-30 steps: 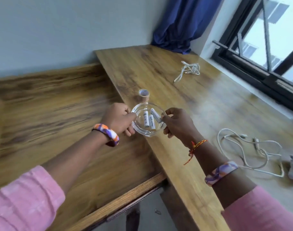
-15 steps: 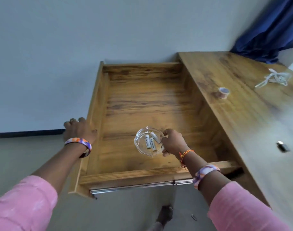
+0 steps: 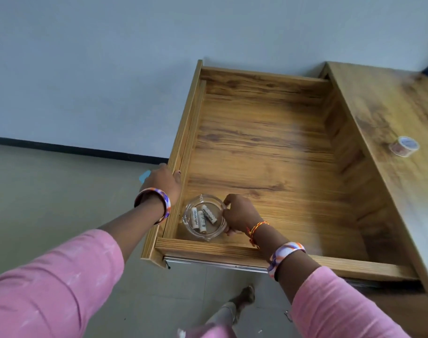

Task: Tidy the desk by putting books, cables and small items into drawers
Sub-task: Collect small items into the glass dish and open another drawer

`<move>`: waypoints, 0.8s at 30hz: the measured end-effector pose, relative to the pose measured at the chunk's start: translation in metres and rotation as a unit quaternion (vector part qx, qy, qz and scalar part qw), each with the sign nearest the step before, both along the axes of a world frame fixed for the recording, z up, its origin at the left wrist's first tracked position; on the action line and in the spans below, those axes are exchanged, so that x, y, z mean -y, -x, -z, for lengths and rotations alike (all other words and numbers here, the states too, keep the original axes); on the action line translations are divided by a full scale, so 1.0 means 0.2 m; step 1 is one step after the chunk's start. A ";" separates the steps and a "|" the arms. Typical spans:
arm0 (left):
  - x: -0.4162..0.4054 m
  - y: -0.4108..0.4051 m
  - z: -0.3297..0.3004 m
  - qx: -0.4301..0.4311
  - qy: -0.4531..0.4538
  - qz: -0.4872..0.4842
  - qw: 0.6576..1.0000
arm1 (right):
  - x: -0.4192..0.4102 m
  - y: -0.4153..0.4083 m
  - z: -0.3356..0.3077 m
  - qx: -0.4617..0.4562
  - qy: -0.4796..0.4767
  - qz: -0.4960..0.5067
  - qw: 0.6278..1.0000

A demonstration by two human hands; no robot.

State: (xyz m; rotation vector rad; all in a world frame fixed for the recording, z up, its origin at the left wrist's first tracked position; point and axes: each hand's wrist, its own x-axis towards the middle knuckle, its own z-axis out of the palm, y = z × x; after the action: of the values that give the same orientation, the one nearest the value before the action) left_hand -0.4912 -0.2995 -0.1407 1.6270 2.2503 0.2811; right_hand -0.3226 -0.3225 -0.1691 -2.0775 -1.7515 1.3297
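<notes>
Right hand point(image 3: 239, 214), lower centre of frame: grip clamped on the right rim of the round clear glass dish point(image 3: 204, 220), fingers curled over the edge. Dish sits low in the near-left corner of the open wooden drawer point(image 3: 269, 147), apparently on or just above the floor; contact not clear. Three white cylindrical batteries point(image 3: 203, 217) lie loose inside it, so holding by the rim likely keeps it level and stops them rolling out.

Left hand point(image 3: 163, 182), left of the dish: grip wrapped over the drawer's left side wall, probably steadying the drawer while the dish goes in.

Corner placement leaves the rest of the drawer floor for more items.

Right edge of frame: small roll of brownish tape point(image 3: 404, 146) on the wooden worktop point(image 3: 388, 106), not yet stowed.
</notes>
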 end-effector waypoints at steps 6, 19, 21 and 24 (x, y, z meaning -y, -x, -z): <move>0.00 0.00 0.01 -0.002 -0.006 -0.004 1.000 | 0.01 0.02 0.00 0.032 0.019 -0.089 0.995; 0.12 -0.12 -0.02 -0.140 -0.124 0.195 0.963 | 0.05 -0.26 -0.19 0.025 0.002 -0.117 0.993; 0.14 -0.26 -0.04 -0.099 -0.146 0.259 0.950 | 0.07 -0.39 -0.27 0.013 -0.059 -0.077 0.995; 0.12 -0.56 -0.13 -0.037 -0.141 0.368 0.918 | 0.12 -0.64 -0.41 -0.004 -0.170 0.015 0.985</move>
State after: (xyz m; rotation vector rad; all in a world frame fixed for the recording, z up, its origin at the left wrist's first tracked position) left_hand -0.3786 -0.3226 -0.1144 2.5256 1.5204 0.3520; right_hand -0.1947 -0.3469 -0.0873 -1.8977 -1.7886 0.9488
